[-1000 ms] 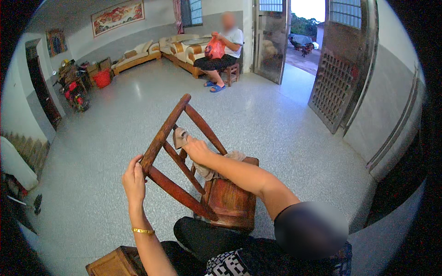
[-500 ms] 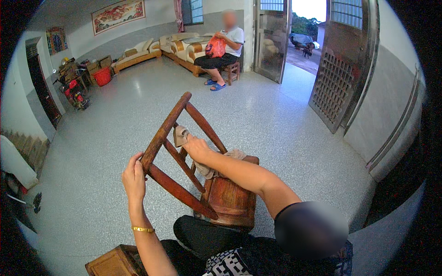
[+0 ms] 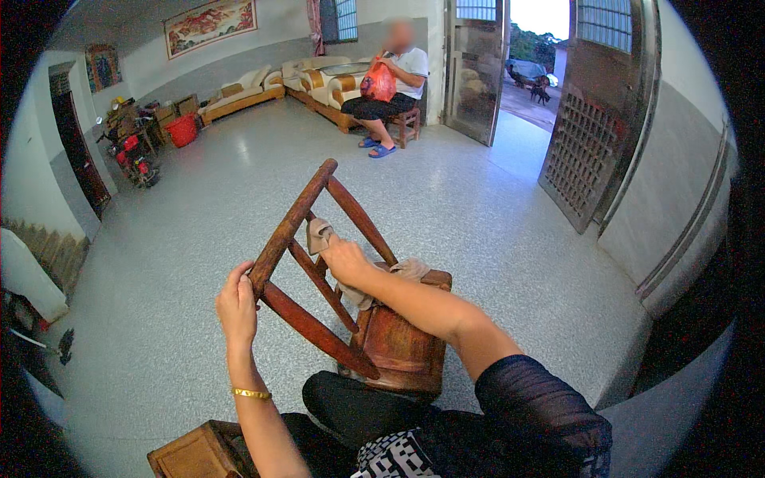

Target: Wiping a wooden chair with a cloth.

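A brown wooden chair [image 3: 398, 350] stands in front of me, its backrest leaning up and to the left. My left hand [image 3: 237, 307] is closed around the near left end of the backrest's top rail [image 3: 279, 244]. My right hand [image 3: 344, 259] grips a beige cloth [image 3: 319, 236] and presses it against a slat [image 3: 322, 279] in the middle of the back, just under the rail. More of the cloth hangs below this hand, over the rear of the seat. Some of the fingers are hidden by the cloth.
A wooden stool [image 3: 191, 452] is at my lower left. Across the speckled floor, a seated person [image 3: 398, 80] holds a red bag [image 3: 378, 82] beside pale sofas [image 3: 319, 80]. A red basket [image 3: 182, 130] and a red motorbike [image 3: 134, 159] stand far left. Metal doors [image 3: 590, 119] open outside.
The view has shifted slightly, moving the whole scene a little to the right. Both hands keep their places on the chair. The seated person's bag and hands have moved slightly.
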`<state>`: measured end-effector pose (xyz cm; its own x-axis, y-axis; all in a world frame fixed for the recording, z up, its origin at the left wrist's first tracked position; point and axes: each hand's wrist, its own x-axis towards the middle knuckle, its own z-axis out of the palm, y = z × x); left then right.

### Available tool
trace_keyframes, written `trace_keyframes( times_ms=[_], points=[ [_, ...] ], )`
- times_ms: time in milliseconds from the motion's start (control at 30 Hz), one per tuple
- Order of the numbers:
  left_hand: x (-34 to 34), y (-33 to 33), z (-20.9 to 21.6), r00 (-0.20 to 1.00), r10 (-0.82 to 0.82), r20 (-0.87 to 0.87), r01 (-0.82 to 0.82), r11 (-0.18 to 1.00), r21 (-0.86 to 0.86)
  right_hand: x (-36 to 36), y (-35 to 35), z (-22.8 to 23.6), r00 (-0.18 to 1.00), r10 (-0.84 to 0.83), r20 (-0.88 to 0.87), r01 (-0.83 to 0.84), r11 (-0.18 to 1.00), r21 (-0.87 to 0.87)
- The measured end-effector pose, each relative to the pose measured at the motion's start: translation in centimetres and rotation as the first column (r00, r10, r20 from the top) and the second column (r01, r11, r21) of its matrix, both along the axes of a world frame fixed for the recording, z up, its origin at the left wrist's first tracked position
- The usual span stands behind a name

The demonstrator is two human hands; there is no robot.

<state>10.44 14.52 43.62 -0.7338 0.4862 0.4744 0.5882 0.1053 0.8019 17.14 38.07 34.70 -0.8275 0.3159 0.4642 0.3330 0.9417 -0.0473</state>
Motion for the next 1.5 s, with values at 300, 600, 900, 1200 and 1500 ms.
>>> trace_keyframes(
  times_ms=[300,600,900,1200,1500],
  points=[
    [-0.3,0.2,-0.2,1.0,-0.019,0.002,0.019,1.0,0.008,-0.2,-0.1,-0.3,0.992,-0.022,-0.127,-0.026,0.929,-0.369],
    [-0.2,0.4,-0.2,0.999,-0.016,0.037,0.017,1.0,-0.017,-0.1,-0.1,0.0,0.995,-0.025,-0.1,-0.019,0.908,-0.419],
    [-0.1,0.2,-0.4,1.0,-0.008,0.007,0.008,1.0,0.001,-0.7,0.1,-1.7,0.989,0.016,-0.145,-0.077,0.903,-0.424],
    [-0.5,0.4,0.1,0.996,-0.02,0.088,0.021,1.0,-0.015,9.4,2.7,-7.9,0.921,0.025,-0.388,-0.298,0.684,-0.665],
    [-0.5,-1.1,-0.2,0.999,-0.008,0.042,0.009,0.999,-0.038,9.9,1.3,1.6,0.942,0.321,0.099,-0.289,0.924,-0.249]
  ],
)
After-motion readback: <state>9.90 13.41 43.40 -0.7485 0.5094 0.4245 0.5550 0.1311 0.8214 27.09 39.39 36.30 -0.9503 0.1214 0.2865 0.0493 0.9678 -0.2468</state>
